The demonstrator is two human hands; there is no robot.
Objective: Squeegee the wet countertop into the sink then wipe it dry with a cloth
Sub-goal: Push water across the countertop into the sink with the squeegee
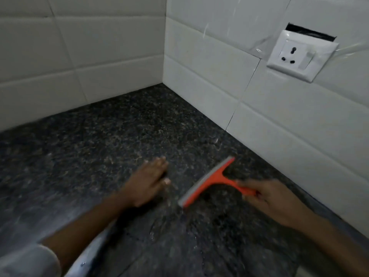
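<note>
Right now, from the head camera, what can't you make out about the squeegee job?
- Sink: out of frame, direction unknown.
- Cloth: not in view.
- Squeegee blade contact with the countertop: motion blur hides it.
- Handle end: covered by the right hand.
- Left hand: blurred, apparently flat on the countertop.
- Remaining water: unclear against the speckled stone.

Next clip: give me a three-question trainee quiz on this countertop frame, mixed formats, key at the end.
1. True or false: the left hand holds the orange squeegee.
2. Multiple choice: where does the wall socket sit? A) on the tiled wall to the right of the corner B) on the tiled wall to the left of the corner C) flat on the countertop
3. Fill in: the right hand grips the squeegee by its ____.

Key: 1. False; the left hand lies flat on the countertop with straight fingers. 2. A. 3. handle.
</note>
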